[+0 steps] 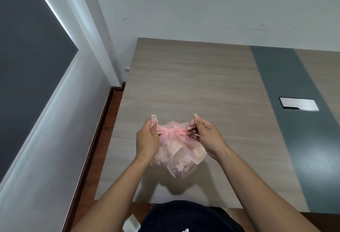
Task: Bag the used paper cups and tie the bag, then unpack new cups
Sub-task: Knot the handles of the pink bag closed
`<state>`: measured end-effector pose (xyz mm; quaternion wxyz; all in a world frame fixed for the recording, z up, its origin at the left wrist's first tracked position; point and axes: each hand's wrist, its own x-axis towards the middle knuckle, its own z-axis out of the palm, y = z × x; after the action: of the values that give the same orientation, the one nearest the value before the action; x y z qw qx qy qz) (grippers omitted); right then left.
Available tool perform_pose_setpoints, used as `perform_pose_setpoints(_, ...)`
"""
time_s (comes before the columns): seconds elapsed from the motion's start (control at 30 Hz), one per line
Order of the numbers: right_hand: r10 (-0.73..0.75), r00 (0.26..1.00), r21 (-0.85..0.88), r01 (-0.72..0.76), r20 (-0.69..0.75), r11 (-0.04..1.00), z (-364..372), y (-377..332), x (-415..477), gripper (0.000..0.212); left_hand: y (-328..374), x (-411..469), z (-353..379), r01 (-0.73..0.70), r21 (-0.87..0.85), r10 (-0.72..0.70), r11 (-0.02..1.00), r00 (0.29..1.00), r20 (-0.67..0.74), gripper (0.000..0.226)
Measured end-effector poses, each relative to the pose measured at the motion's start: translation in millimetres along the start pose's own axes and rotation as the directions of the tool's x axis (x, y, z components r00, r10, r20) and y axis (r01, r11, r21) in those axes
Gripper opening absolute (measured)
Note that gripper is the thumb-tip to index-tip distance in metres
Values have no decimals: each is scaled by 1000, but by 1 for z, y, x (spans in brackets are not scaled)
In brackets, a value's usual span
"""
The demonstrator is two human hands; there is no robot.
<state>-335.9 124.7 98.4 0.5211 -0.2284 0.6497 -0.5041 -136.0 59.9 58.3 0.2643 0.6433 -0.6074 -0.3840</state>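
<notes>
A thin pink plastic bag (179,154) sits on the wooden table (193,77) near its front edge. Through the plastic I make out paper cups with purple print. The bag's two handles are crossed and bunched into a knot at the top. My left hand (147,140) grips the left handle end, which sticks up above my fingers. My right hand (204,132) pinches the right handle end beside the knot. Both hands pull the ends apart over the bag. No new cups are in view.
A dark grey strip (287,121) runs across the table on the right, with a silver cover plate (299,104) set into it. A white wall stands behind the table. The table's left edge borders a gap and a grey wall.
</notes>
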Motion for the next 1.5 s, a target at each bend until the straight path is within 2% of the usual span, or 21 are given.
perform_pose_setpoints(0.13,112,993,80,-110,-32,991,-12,8,0,45,-14,10,-6,55,38,-55,998,998,8,31)
perform_pose_setpoints(0.3,125,992,17,-125,-5,992,-11,13,-6,48,-21,13,-9,63,15,-63,998,998,19,34)
perform_pose_setpoints(0.4,102,993,-42,-100,51,994,-7,5,-14,47,-13,6,-13,-24,-110,27,994,999,26,30)
perform_pose_setpoints(0.47,121,985,-83,-111,120,990,-3,-3,-17,45,-2,1,-14,-65,-262,92,963,992,89,31)
perform_pose_setpoints(0.53,176,960,-85,-161,216,983,2,-11,-18,44,9,-2,-11,-32,-373,99,927,982,162,36)
perform_pose_setpoints(0.63,231,906,38,-261,354,965,9,-20,-19,45,18,-7,-7,25,-457,102,889,963,251,45)
perform_pose_setpoints(0.7,243,878,125,-319,413,939,8,-22,-17,44,20,-11,-9,6,-430,149,903,934,326,39)
perform_pose_setpoints(0.77,254,856,176,-363,450,915,3,-24,-16,42,19,-13,-11,-34,-411,209,911,897,389,18)
perform_pose_setpoints(0.87,275,841,177,-393,466,902,0,-22,-16,46,11,-11,-11,-160,-321,298,933,846,443,26)
perform_pose_setpoints(0.9,279,840,166,-392,465,905,0,-21,-17,49,9,-10,-10,-202,-282,312,938,846,433,22)
perform_pose_setpoints(0.97,279,838,127,-377,469,917,2,-21,-19,53,8,-12,-5,-219,-255,309,942,862,401,10)
perform_pose_setpoints(1.0,277,843,115,-366,461,923,4,-21,-20,57,8,-13,-5,-179,-284,285,942,875,391,10)
perform_pose_setpoints(1.1,306,876,102,-366,374,925,6,-18,-20,65,12,-17,-5,50,-429,125,902,920,370,13)
perform_pose_setpoints(1.17,307,890,68,-349,337,935,6,-15,-20,59,14,-17,-5,229,-561,10,795,920,391,30)
perform_pose_setpoints(1.23,274,902,-13,-286,333,958,7,-11,-24,43,14,-16,-7,355,-661,-48,661,899,436,42)
perform_pose_setpoints(1.33,179,930,-215,-112,321,970,11,-7,-33,27,13,-16,-8,375,-686,-18,623,884,467,54)
perform_pose_setpoints(1.5,-94,969,-326,168,229,930,17,1,-25,12,19,-19,-7,368,-669,28,646,864,502,49)
